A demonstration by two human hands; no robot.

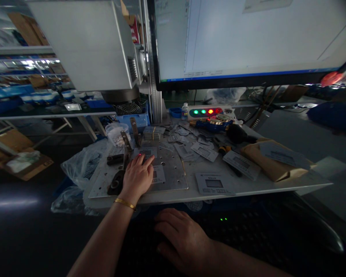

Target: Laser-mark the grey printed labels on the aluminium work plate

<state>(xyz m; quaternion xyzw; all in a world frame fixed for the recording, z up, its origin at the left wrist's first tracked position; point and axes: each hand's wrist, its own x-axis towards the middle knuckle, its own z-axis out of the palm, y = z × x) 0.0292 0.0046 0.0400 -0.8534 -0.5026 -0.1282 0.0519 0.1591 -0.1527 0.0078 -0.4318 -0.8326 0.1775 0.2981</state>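
My left hand [138, 175] lies palm down with fingers spread, its fingertips on a thin grey label plate [150, 151] with a dark window. A red light dot shows near the fingertips. A second label plate [160, 175] lies partly under this hand, on the drilled metal base plate [173, 181]. A metal bracket [126, 140] and a black clamp knob [117, 182] stand just left of the hand. My right hand [186, 236] rests over the dark keyboard [239, 231] below the table edge, fingers loosely bent and holding nothing visible.
A large grey machine head [86, 46] hangs above the base plate, beside a monitor [248, 42]. Loose label plates [204, 151], a banded stack [153, 133], a brown paper package [265, 161] and a lit button box [206, 112] occupy the table. A plastic tub [117, 134] stands left.
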